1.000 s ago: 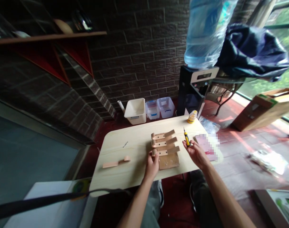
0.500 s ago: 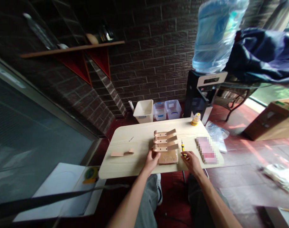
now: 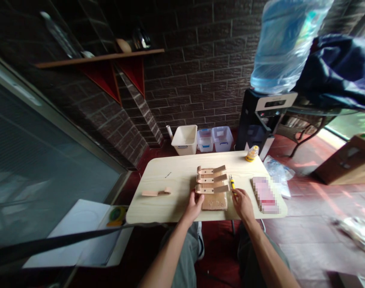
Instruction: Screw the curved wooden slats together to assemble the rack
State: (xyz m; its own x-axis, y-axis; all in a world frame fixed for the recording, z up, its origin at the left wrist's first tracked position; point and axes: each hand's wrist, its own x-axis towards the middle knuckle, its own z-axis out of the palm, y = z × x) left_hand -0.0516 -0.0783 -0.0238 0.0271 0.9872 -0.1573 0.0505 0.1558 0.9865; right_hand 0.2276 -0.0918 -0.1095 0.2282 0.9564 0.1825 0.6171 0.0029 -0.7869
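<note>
Three bent wooden hook pieces [image 3: 212, 181] with dark screw spots lie in parallel on the table [image 3: 176, 212], over a clear-wrapped brown packet [image 3: 215, 202]. My left hand [image 3: 194, 205] is closed on the front-left end of the nearest wooden hook, thumb on the near side; the other fingers are partly hidden. Just right of the pieces, a yellow-and-black screwdriver [image 3: 232, 183] points away from me. Its handle end is between the closed fingers of my right hand [image 3: 243, 203], which rests at the table. A loose wooden hook [image 3: 156, 193] lies on the left.
A small dark slender item [image 3: 168, 175] lies at the table's back left. A yellow-capped clear container [image 3: 252, 154] stands at the back right corner, and a blurred pink item [image 3: 265, 195] lies at right. Bins [image 3: 185, 140] and a water dispenser [image 3: 254, 120] stand behind.
The view has shifted slightly, moving the scene rightward. My right hand has closed in nearer to the screwdriver's handle. My left hand keeps its hold on the wooden hook.
</note>
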